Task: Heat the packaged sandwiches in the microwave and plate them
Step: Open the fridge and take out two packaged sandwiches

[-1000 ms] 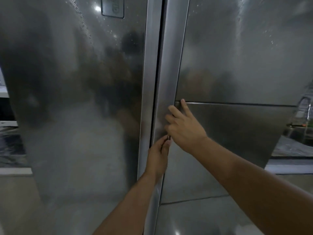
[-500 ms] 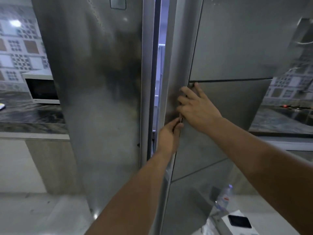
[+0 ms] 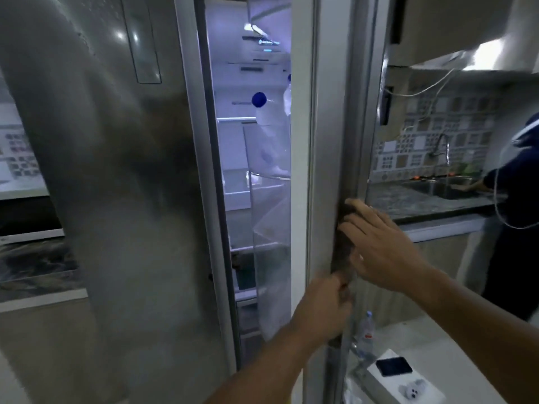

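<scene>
At the refrigerator's right door (image 3: 329, 141), the left hand (image 3: 323, 310) is gripping the door edge while the right hand (image 3: 379, 246) is lying flat and loose above it; no sandwiches are showing among the blurred, lit shelves (image 3: 253, 182).

Honestly nothing readable here. The water bottle (image 3: 366, 330) standing just right of the open fridge door (image 3: 329, 141) has a label with a red patch, but the print is way too blurry to make out. No brand or numbers legible on the door itself either.
</scene>
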